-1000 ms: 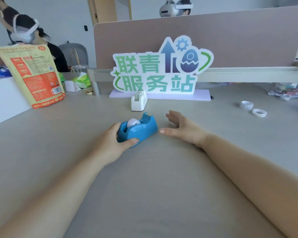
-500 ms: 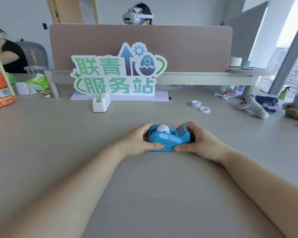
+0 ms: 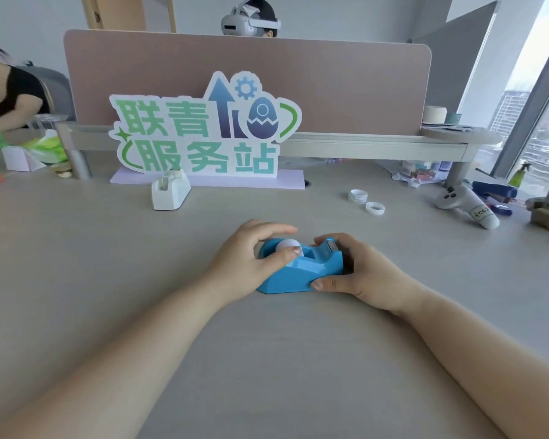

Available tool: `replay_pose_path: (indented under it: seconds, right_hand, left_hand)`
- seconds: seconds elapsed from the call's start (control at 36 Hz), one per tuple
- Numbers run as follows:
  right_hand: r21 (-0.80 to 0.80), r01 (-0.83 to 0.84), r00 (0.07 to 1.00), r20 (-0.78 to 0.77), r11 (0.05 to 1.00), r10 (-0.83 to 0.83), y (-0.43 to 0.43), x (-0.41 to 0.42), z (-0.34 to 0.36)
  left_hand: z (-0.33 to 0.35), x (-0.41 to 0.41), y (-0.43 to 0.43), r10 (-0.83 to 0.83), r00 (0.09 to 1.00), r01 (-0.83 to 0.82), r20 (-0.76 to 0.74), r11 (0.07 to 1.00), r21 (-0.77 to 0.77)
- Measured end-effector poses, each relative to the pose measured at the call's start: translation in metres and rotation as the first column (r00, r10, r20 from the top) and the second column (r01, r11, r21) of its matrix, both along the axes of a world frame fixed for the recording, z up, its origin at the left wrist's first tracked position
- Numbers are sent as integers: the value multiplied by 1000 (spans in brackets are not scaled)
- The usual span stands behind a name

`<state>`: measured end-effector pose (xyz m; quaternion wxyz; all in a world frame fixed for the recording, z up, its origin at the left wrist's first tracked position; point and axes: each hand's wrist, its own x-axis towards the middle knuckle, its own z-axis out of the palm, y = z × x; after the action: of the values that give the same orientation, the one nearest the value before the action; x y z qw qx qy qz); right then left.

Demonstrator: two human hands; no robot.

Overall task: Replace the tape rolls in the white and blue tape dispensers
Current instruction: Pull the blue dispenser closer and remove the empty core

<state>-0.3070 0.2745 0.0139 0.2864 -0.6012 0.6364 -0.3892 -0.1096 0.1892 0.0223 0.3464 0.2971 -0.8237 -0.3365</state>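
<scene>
Grip | L hand (image 3: 243,264) pinches tape roll (image 3: 284,244), thumb+fingers | R hand (image 3: 370,275) curled round blue dispenser (image 3: 301,277) end

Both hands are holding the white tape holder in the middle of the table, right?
Not quite: the colour is wrong. The head view shows the left hand and the right hand both holding the blue tape dispenser in the middle of the table. The white tape dispenser stands farther back by the sign, with no hand on it.
</scene>
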Motion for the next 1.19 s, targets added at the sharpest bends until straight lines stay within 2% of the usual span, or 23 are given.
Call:
replay_pose_path:
  seconds: [0.08,0.17,0.47,0.75,1.19]
  right_hand:
    - [-9,-2,1000,8,1000,2,0,1,0]
    - [-8,0,1000,4,1000,0,0,1,0]
    - [2,8,997,75,1000,-8,-1,2,0]
    - [-14,6,999,41,1000,-6,-1,5,2]
    - [-26,-15,997,70,1000,16,1,7,5]
  left_hand:
    - [1,-9,2,65,998,-64,17,996,-59]
    - [2,-10,3,102,995,-102,1,994,-47]
    - [17,-4,3,42,999,-42,35,999,12]
    - [24,5,-1,47,994,-49,99,999,21]
    - [20,13,-2,29,999,-31,37,999,39]
